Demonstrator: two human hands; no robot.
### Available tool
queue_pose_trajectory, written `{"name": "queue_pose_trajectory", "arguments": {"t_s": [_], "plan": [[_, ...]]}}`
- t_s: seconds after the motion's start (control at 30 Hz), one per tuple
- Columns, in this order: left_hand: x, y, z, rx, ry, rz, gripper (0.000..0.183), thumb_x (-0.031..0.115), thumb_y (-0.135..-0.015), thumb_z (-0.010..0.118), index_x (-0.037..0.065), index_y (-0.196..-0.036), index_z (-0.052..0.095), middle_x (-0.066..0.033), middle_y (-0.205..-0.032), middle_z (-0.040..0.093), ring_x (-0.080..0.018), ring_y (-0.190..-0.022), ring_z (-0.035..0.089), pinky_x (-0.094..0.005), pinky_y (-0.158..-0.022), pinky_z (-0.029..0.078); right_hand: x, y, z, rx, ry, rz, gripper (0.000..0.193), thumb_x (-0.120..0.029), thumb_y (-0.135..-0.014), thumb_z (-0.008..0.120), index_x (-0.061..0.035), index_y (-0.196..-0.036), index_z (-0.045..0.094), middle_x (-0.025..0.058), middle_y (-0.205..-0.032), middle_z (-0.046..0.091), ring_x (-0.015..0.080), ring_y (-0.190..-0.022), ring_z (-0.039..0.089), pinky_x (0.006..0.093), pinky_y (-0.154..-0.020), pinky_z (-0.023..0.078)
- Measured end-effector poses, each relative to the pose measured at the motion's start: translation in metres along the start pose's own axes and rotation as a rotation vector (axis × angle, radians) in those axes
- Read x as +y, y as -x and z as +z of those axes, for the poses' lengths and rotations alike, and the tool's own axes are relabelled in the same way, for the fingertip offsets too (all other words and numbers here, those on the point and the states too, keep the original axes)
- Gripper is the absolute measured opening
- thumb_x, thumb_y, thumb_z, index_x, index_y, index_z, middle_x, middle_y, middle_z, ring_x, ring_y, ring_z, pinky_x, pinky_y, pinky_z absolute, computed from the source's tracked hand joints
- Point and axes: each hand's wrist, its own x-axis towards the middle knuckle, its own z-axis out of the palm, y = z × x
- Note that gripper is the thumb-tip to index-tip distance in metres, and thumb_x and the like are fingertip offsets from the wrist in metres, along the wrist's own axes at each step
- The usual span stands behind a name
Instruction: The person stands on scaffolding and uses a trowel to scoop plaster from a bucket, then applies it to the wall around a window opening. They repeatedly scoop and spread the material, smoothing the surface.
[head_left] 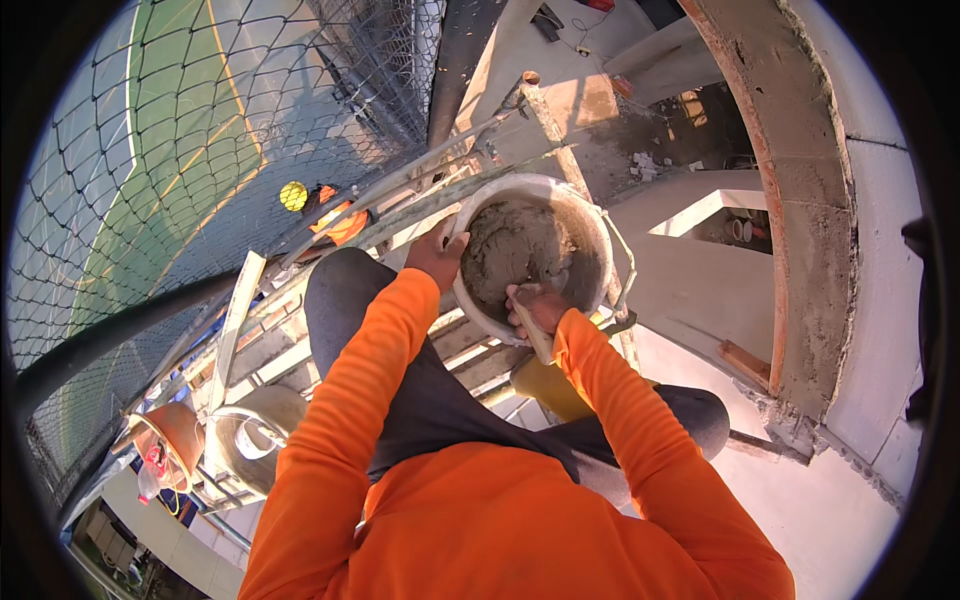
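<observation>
A round, mortar-smeared bucket (597, 232) stands in front of me, between my knees and the scaffold rail. Wet grey mortar (515, 240) fills its lower part, with a rough, stirred surface. My left hand (438, 256) grips the bucket's left rim, thumb over the edge. Inside the near right side of the rim, my right hand (537, 306) is closed around the pale wooden handle of a trowel (541, 345). The handle points back toward me over the rim; the blade end is largely hidden by my hand and the mortar.
I sit on a scaffold of poles and planks (236, 325). A second bucket (262, 425) and an orange-brown bucket (172, 440) are at lower left. Netting (180, 130) rises at left; below, a person in a yellow helmet (293, 196). A rough concrete edge (810, 250) curves at right.
</observation>
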Motion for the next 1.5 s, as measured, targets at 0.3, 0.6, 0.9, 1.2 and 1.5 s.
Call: {"name": "queue_pose_trajectory", "arguments": {"t_s": [0.3,0.6,0.9,1.2,1.5], "plan": [[0.0,-0.001,-0.003,0.002,-0.035,-0.011,0.07,0.044,-0.1,0.066,0.005,-0.156,0.049,-0.0279,-0.128,0.07,-0.0404,-0.119,0.069,-0.0422,-0.102,0.052,-0.006,0.081,-0.03,-0.587,-0.85,-0.07,0.047,-0.048,-0.112,0.047,-0.0041,-0.121,0.061,0.0057,-0.085,0.061,0.0184,-0.063,0.062,0.0373,-0.056,0.057],[0.034,0.011,-0.024,-0.078,-0.14,0.032,0.061,0.039,-0.101,0.064,0.005,-0.151,0.054,-0.0267,-0.122,0.072,-0.0414,-0.113,0.07,-0.0481,-0.099,0.053,-0.027,0.024,-0.028,0.322,0.568,0.016,0.043,-0.04,-0.109,0.047,-0.0039,-0.129,0.061,0.011,-0.078,0.063,0.0239,-0.06,0.064,0.0392,-0.057,0.058],[-0.096,0.274,-0.155,0.94,-0.156,0.048,0.016,0.017,-0.102,0.068,0.001,-0.103,0.07,-0.0158,-0.088,0.068,-0.0267,-0.073,0.067,-0.0363,-0.068,0.054,-0.059,-0.029,-0.047,0.331,1.082,0.101,0.049,-0.042,-0.109,0.048,-0.0152,-0.149,0.05,0.0198,-0.109,0.069,0.0323,-0.078,0.071,0.0532,-0.071,0.065],[-0.285,0.39,-0.197,0.649,-0.741,-0.978,0.075,0.051,-0.092,0.069,0.039,-0.16,0.039,-0.0173,-0.122,0.07,-0.0401,-0.112,0.069,-0.0539,-0.096,0.054,-0.058,-0.058,-0.049,0.415,1.016,0.149,0.045,-0.041,-0.108,0.053,-0.0158,-0.145,0.051,0.0214,-0.11,0.069,0.0376,-0.082,0.071,0.0604,-0.077,0.063],[-0.231,0.414,-0.251,0.746,-0.726,-0.865,0.052,0.024,-0.089,0.053,0.027,-0.139,0.068,-0.0204,-0.108,0.076,-0.0414,-0.099,0.073,-0.0524,-0.09,0.058,-0.062,-0.037,-0.025,0.424,1.033,0.103,0.043,-0.038,-0.105,0.054,-0.0119,-0.138,0.059,0.0207,-0.11,0.07,0.0361,-0.094,0.071,0.0564,-0.081,0.063]]}}
